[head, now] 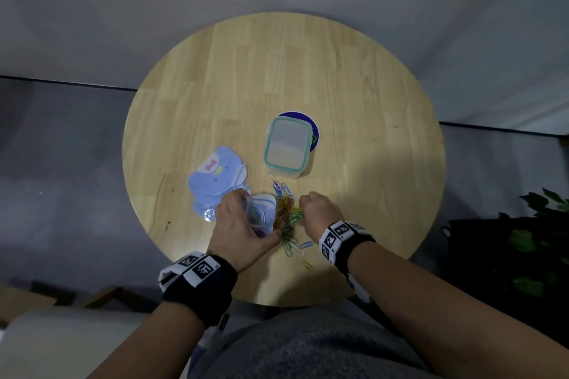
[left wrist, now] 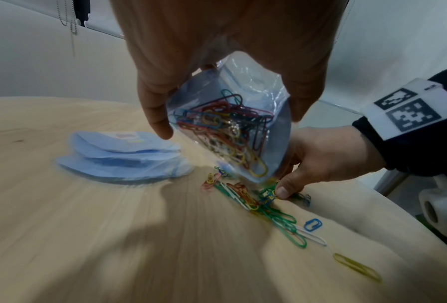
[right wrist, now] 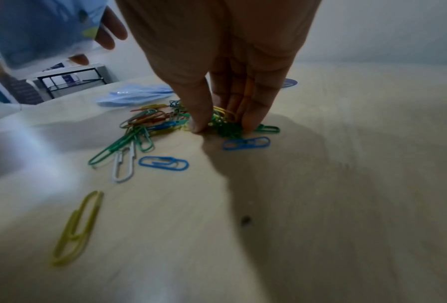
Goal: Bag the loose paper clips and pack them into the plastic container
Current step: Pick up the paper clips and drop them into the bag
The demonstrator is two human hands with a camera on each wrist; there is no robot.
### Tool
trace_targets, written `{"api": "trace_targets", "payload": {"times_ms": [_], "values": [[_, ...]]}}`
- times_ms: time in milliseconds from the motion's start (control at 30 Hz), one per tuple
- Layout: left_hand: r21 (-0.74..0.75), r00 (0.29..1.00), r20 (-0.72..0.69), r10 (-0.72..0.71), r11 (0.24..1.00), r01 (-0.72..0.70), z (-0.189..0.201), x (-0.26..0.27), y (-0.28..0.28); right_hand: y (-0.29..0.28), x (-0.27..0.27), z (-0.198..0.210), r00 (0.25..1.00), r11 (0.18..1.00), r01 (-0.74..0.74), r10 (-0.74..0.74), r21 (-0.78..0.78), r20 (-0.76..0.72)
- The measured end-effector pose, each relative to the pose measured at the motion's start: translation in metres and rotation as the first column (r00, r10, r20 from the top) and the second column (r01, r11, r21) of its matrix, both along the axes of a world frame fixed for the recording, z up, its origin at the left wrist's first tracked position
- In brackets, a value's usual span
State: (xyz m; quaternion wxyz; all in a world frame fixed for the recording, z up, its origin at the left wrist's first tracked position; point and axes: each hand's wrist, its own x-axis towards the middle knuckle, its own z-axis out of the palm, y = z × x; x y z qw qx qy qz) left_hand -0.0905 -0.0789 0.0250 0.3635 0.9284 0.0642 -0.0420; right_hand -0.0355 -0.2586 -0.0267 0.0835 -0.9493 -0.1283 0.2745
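A round, pale wooden counter point(head: 338, 71) carries a rectangular clear plastic container with a teal-rimmed lid point(head: 287, 144) near its centre. A stack of flat blue cartoon-print pouches point(head: 215, 181) lies towards the left edge. The left hand point(head: 238, 229) grips a small clear plastic bag point(left wrist: 230, 131); its wrist view shows tangled wire clips inside. The right hand point(head: 315, 212) pinches into a heap of loose coloured paper clips point(right wrist: 150, 127) near the front edge.

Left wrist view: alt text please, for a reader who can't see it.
The left hand holds a clear bag part-filled with coloured paper clips above a wooden table. Below it, the right hand pinches clips from a loose pile; blue bags lie stacked behind.
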Motion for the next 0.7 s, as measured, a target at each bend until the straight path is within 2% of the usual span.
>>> {"api": "trace_targets", "payload": {"times_ms": [167,300,433,567,700], "values": [[0.001,1.0,0.002,-0.004,1.0,0.004,0.0,0.002,0.0,0.0,-0.005,-0.001,0.995,0.995,-0.096,0.096,-0.042,0.012],[-0.006,1.0,-0.008,-0.004,1.0,0.004,-0.002,0.004,0.0,-0.005,-0.003,0.004,0.997,0.997,-0.078,0.078,-0.009,0.013],[-0.026,1.0,0.005,-0.017,1.0,0.017,-0.006,0.008,-0.004,-0.012,0.0,0.027,0.994,0.982,0.11,-0.112,0.153,0.001],[-0.038,0.999,0.019,-0.03,0.999,0.03,-0.009,0.016,-0.014,-0.02,0.009,0.063,0.935,0.856,0.347,-0.349,0.384,-0.067],[-0.032,0.997,0.067,-0.049,0.998,0.051,-0.007,0.026,-0.027,-0.018,0.017,0.102,0.911,0.763,0.394,-0.397,0.512,-0.109]]}}
